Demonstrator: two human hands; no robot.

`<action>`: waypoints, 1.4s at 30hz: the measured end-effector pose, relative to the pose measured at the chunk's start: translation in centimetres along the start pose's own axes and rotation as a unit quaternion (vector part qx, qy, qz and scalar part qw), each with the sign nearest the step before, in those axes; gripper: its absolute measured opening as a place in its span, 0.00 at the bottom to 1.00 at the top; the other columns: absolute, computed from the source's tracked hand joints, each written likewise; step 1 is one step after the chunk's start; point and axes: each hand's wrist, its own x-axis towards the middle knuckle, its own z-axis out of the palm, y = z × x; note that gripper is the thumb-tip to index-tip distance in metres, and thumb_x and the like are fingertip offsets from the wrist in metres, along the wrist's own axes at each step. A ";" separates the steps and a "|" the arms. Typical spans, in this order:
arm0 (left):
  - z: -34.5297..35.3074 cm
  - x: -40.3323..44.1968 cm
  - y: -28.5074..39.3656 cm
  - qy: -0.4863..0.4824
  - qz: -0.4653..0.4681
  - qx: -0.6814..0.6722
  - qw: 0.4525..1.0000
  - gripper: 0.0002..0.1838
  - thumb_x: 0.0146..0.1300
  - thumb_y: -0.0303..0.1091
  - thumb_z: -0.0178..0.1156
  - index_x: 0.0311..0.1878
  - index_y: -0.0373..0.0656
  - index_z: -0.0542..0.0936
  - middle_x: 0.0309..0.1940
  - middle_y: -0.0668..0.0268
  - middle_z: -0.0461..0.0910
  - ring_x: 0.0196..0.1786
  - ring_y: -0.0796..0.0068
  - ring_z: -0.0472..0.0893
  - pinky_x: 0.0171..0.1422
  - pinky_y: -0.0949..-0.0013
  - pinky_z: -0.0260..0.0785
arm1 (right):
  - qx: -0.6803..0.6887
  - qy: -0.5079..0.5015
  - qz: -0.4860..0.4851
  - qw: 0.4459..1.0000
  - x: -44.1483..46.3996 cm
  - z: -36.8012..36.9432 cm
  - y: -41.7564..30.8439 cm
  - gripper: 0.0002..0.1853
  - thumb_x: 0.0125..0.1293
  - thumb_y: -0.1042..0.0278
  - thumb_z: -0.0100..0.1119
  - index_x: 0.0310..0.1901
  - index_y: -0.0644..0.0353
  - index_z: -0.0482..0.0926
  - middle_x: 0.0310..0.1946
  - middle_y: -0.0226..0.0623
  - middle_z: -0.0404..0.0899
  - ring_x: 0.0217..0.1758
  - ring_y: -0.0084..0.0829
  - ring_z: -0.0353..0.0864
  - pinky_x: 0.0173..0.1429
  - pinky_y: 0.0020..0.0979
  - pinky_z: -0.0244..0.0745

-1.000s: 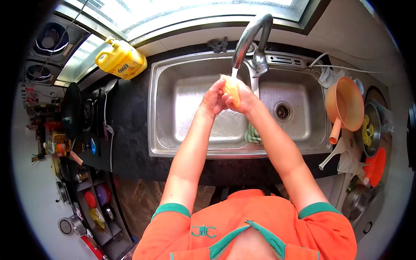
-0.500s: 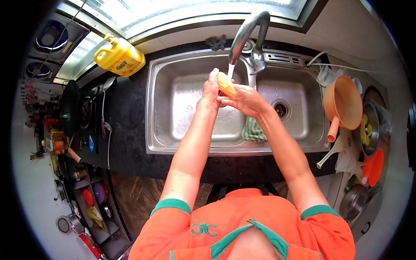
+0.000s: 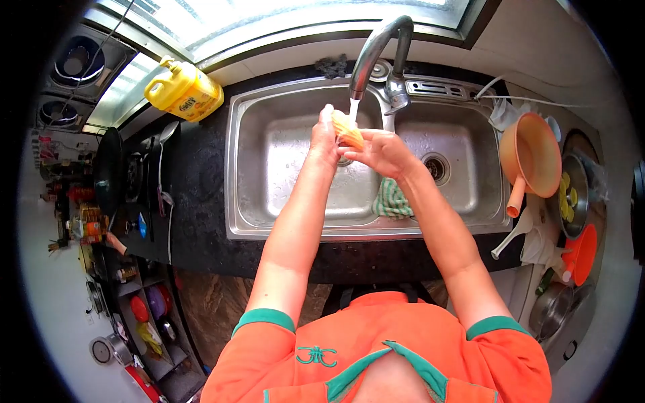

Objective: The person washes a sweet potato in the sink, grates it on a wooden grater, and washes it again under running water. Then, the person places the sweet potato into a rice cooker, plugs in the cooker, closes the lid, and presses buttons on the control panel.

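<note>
Water runs from the curved metal faucet (image 3: 373, 50) onto an orange, ridged item (image 3: 348, 130) over the left sink basin (image 3: 282, 168). My left hand (image 3: 324, 138) is wrapped round the item's left side. On its right side, my right hand (image 3: 381, 152) touches the lower end with its fingertips, the fingers close together and pointing left. Exactly what the orange item is I cannot make out. A green and white striped cloth (image 3: 392, 200) hangs over the divider below my right hand.
A yellow jug (image 3: 184, 91) stands left of the sink. To the right are an orange dipper (image 3: 531, 156), a metal bowl with yellow slices (image 3: 576, 201) and a red-orange basin (image 3: 582, 256). Ladles (image 3: 163, 154) lie on the black counter (image 3: 201, 195).
Since the first frame my hands have moved slightly left and my right hand has loosened its cupped hold, its fingers straighter. The striped cloth shows more. The view has shifted slightly.
</note>
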 end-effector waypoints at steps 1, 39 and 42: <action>-0.6 0.8 -0.3 0.014 0.018 -0.002 1.000 0.24 0.61 0.54 0.50 0.40 0.37 0.72 0.28 0.59 0.77 0.31 0.66 0.78 0.37 0.64 0.74 | 0.004 0.005 0.028 1.000 -0.1 0.0 -0.5 0.24 0.65 0.62 0.41 0.55 0.75 0.63 0.51 0.52 0.70 0.54 0.42 0.73 0.55 0.39 0.72; -3.4 -2.0 -1.2 -0.150 -0.037 0.026 0.988 0.22 0.69 0.47 0.43 0.61 0.48 0.63 0.46 0.61 0.73 0.44 0.67 0.75 0.45 0.58 0.72 | -0.141 0.325 -0.079 0.932 3.3 -0.2 1.4 0.13 0.66 0.61 0.46 0.34 0.60 0.75 0.28 0.31 0.75 0.26 0.22 0.72 0.32 0.25 0.70; -1.9 -1.7 -1.3 -0.200 -0.048 -0.128 0.970 0.22 0.71 0.49 0.30 0.56 0.47 0.67 0.47 0.59 0.75 0.48 0.64 0.76 0.50 0.57 0.71 | -0.130 0.335 -0.123 0.925 4.2 -1.0 1.4 0.12 0.65 0.61 0.49 0.31 0.61 0.75 0.24 0.30 0.74 0.26 0.23 0.72 0.33 0.27 0.70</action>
